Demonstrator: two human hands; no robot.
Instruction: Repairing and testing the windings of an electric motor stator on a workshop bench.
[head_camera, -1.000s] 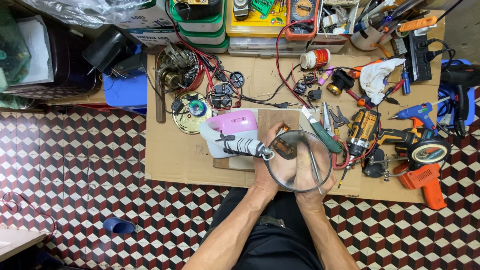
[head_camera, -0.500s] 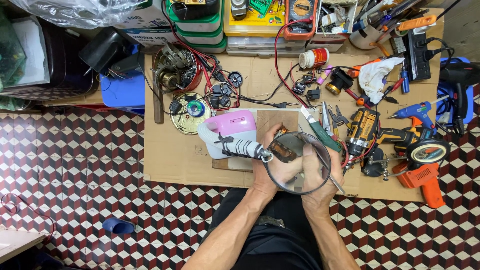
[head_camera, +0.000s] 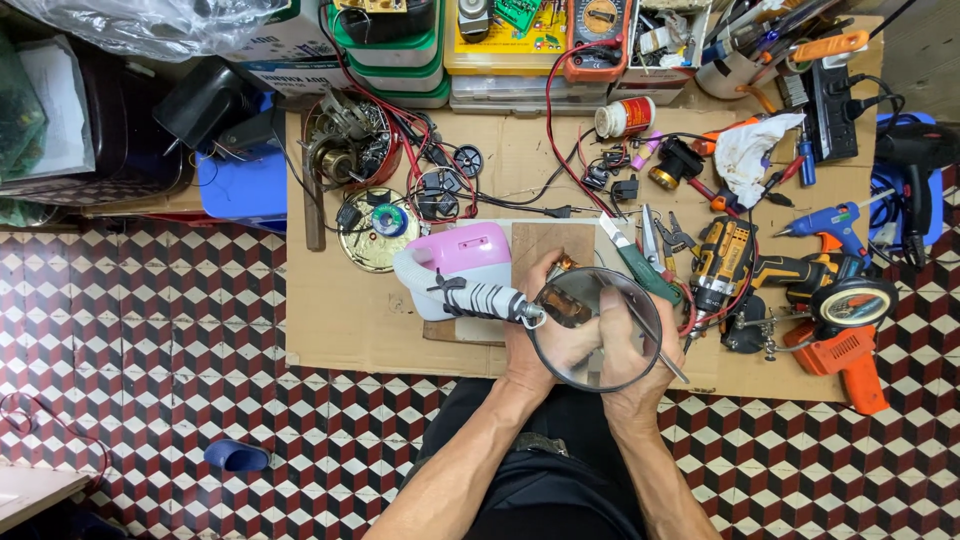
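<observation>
My left hand (head_camera: 527, 352) and my right hand (head_camera: 645, 372) meet under a round magnifying lens (head_camera: 600, 350), whose tape-wrapped handle (head_camera: 482, 297) reaches in from the left. The left fingers pinch a small copper-brown part (head_camera: 566, 305) seen through the glass. A thin metal tool (head_camera: 672, 365) is gripped in my right hand, its free end slanting to the lower right. A pink and white plastic housing (head_camera: 452, 260) lies just left of my hands, on a small wooden board (head_camera: 553, 240).
The cardboard sheet (head_camera: 340, 320) on the tiled floor carries pliers (head_camera: 640, 265), a cordless drill (head_camera: 722, 262), a blue glue gun (head_camera: 828, 225), an orange power tool (head_camera: 848, 358), a wired motor (head_camera: 345, 145) and a disc (head_camera: 380, 228). Boxes and a multimeter (head_camera: 598, 30) line the far edge.
My hands have shifted slightly under the lens. The thin tool in my right hand has tilted from nearly upright to slanting toward the lower right.
</observation>
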